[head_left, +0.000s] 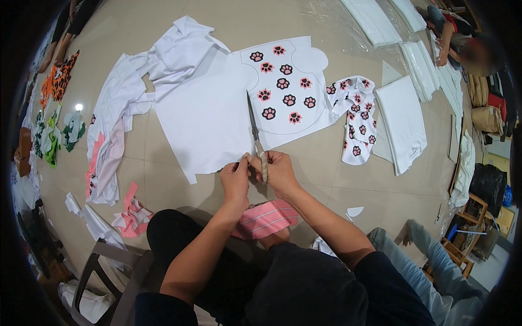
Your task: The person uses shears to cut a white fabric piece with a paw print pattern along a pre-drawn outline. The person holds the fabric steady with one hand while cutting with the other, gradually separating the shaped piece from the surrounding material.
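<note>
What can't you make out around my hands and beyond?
Head view: scissors, finger loops partly covered by the right hand.
Head view: whether the left hand grips anything, hidden by its fingers.
Head view: upper-left person, cut off above the legs by the rim.
Head view: black bag, contents hidden by its plastic.

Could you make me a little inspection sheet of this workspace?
Surface: beige tiled floor.
Job's things: large white cloth sheet with pink-and-black paw prints; long dark-bladed scissors with tan handles.
Clutter: crumpled pink-and-white fabric scraps and green fabric scraps, both left.
Hands: right hand grips the scissors; left hand has bent fingers near the sheet's lower edge, hold unclear.
Cables: nothing seen.
Surroundings: brown plastic chair, lower left; another person, upper right.
</note>
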The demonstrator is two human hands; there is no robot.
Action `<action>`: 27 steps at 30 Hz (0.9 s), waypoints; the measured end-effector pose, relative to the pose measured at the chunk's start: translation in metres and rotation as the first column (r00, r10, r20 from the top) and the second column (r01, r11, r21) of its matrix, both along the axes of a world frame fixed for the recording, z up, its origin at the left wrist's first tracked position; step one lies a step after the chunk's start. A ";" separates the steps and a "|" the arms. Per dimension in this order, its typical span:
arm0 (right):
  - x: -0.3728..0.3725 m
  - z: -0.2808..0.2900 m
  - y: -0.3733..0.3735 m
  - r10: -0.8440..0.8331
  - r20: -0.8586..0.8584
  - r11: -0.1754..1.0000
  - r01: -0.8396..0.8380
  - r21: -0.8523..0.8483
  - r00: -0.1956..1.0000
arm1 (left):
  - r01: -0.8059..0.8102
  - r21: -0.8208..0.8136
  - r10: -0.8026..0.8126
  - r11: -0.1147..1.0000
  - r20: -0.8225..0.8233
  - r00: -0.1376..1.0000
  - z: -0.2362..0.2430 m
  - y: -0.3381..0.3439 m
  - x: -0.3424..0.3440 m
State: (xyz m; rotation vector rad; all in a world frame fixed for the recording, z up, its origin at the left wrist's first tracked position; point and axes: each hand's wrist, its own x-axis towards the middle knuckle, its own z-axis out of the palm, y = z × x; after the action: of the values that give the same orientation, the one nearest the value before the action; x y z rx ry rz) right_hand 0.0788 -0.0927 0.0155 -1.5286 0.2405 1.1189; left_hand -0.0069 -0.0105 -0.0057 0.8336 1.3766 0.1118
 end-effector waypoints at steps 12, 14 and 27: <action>0.016 -0.009 0.013 -0.008 -0.001 0.999 0.008 0.037 1.000 | 0.010 -0.008 -0.010 1.000 0.001 1.000 0.000 0.000 -0.001; 0.018 -0.009 0.015 -0.013 -0.005 0.999 0.013 0.041 1.000 | 0.009 0.000 -0.009 1.000 0.004 1.000 -0.002 -0.001 -0.002; 0.025 -0.008 0.019 0.014 0.015 1.000 -0.014 0.016 1.000 | 0.037 -0.004 -0.037 0.999 0.000 0.999 -0.001 0.000 -0.002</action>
State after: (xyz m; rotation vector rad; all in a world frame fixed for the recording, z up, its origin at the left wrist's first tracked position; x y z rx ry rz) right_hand 0.1037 -0.0734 0.0078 -1.5263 0.2104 1.1172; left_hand -0.0088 -0.0107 -0.0064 0.8551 1.3599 0.0801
